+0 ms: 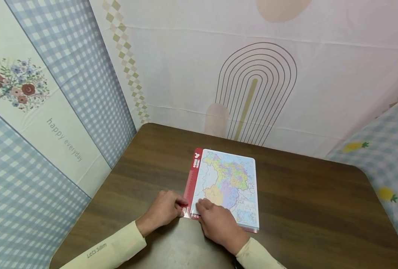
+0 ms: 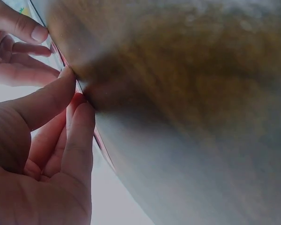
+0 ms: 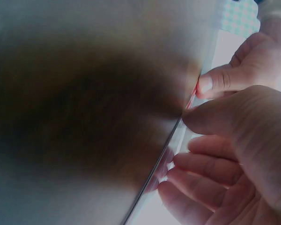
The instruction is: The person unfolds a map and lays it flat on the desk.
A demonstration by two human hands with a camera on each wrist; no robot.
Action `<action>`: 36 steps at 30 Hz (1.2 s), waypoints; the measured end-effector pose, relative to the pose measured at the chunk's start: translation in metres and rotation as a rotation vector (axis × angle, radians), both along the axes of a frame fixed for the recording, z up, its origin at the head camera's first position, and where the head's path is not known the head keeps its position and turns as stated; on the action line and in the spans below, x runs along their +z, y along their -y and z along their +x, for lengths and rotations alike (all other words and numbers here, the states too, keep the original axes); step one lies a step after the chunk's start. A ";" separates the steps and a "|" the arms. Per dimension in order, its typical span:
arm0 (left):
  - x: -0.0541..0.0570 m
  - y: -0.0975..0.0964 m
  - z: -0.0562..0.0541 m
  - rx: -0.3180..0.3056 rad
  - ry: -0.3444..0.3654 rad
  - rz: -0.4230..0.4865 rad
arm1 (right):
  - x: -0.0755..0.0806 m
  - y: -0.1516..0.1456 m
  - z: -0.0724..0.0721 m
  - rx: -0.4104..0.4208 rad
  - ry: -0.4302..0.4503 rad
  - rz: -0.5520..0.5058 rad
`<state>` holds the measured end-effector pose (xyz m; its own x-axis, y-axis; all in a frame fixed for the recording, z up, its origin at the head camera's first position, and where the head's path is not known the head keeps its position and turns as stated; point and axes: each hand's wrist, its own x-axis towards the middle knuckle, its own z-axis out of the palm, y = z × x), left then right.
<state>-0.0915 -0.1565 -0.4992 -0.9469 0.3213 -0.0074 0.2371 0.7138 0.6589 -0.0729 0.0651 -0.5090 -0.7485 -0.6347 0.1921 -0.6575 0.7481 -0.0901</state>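
A glossy map (image 1: 230, 181) with a white border lies on top of a red-edged sheet (image 1: 191, 183), whose red strip with white print shows along the left side. My left hand (image 1: 167, 209) pinches the near left corner of the red-edged sheet between thumb and fingers. Close beside it, my right hand (image 1: 219, 222) holds the map at its front edge. In the right wrist view the right thumb (image 3: 208, 115) sits at the edge, and the other fingers (image 3: 206, 168) curve over the glossy surface. Part of the map's near edge is hidden beneath the right hand.
Both items lie on a brown wooden table (image 1: 306, 194) with rounded corners. A pale patterned cloth (image 1: 175, 67) hangs behind it. Blue checked cloth (image 1: 94, 71) hangs on the left, and another checked cloth (image 1: 380, 164) with pineapples on the right.
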 end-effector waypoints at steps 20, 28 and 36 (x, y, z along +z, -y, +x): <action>-0.001 0.003 -0.002 0.005 -0.019 0.006 | -0.004 0.006 -0.002 0.042 -0.102 0.072; 0.001 0.002 -0.004 -0.007 -0.013 -0.006 | 0.004 0.000 0.005 0.035 -0.159 0.078; 0.001 0.002 -0.004 -0.032 -0.025 -0.003 | 0.020 -0.018 0.011 -0.001 -0.135 0.104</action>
<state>-0.0951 -0.1587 -0.4980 -0.9362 0.3511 0.0149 0.2758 0.7078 0.6503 -0.0621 0.0835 -0.4885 -0.7209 -0.6556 0.2248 -0.6576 0.7495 0.0767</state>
